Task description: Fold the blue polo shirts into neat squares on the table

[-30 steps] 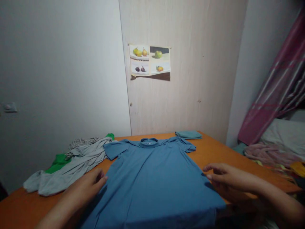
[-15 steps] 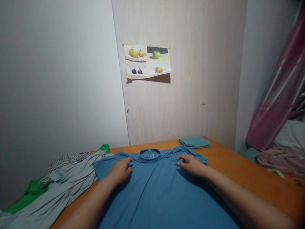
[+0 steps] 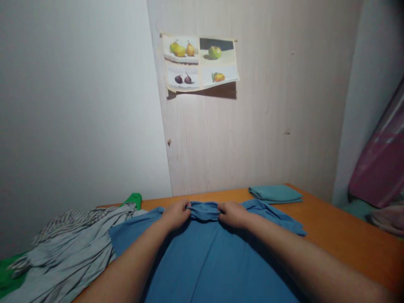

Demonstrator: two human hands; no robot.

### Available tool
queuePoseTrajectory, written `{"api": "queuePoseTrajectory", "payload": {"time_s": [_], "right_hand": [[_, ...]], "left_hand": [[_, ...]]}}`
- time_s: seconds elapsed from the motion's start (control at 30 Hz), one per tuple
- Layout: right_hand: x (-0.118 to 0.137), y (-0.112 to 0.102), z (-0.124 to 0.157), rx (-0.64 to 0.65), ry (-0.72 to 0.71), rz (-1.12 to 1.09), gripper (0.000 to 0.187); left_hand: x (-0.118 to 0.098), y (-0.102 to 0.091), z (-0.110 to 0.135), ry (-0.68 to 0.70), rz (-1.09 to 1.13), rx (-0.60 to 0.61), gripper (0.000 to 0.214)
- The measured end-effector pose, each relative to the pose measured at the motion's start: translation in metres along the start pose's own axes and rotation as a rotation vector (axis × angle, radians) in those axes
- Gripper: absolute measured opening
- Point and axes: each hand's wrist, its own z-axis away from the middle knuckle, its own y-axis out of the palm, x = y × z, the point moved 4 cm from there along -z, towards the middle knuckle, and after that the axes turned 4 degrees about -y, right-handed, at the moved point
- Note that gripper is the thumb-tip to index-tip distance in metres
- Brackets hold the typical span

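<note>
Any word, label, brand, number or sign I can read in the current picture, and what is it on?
None can be read.
Shirt: no print visible, collar bunched up.
Poster: no legible lettering.
Folded cloth: no visible marking.

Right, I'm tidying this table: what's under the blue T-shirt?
The orange tabletop shows around the blue T-shirt and appears to support it. The cloth hides the surface directly beneath, so whether anything else lies there cannot be seen.
</note>
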Motion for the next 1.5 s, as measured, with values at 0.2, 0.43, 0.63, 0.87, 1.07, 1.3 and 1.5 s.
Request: {"api": "queuePoseTrajectory", "payload": {"time_s": [0.2, 0.43, 0.63, 0.87, 1.07, 1.3, 1.5], "right_hand": [[-0.024, -0.019, -0.052, -0.158, 0.166, -0.423, 0.026], [-0.049, 0.007, -0.077, -0.292, 0.126, -0.488, 0.082], [-0.067, 0.016, -0.047, -0.271, 0.177, -0.293, 0.056], [-0.03, 0.03, 0.003, -0.051, 0.068, -0.074, 0.057], [-0.02, 0.051, 0.019, 0.051, 0.069, 0.051, 0.071], [-0.02, 0.048, 0.016, 0.088, 0.061, 0.052, 0.072], [-0.021, 0.052, 0.018, 0.098, 0.046, 0.04, 0.071]], "left_hand": [[0.005, -0.008, -0.057, -0.078, 0.252, -0.096, 0.027], [0.024, 0.005, -0.069, -0.16, 0.286, -0.211, 0.063], [0.053, -0.006, -0.023, -0.269, 0.01, -0.175, 0.046], [0.052, -0.009, 0.018, -0.307, -0.516, -0.146, 0.041], [0.065, -0.012, 0.028, -0.32, -0.614, -0.175, 0.031], [0.086, -0.053, 0.035, -0.326, -0.746, -0.29, 0.037], [0.076, -0.041, 0.015, -0.335, -0.549, -0.258, 0.031]]}}
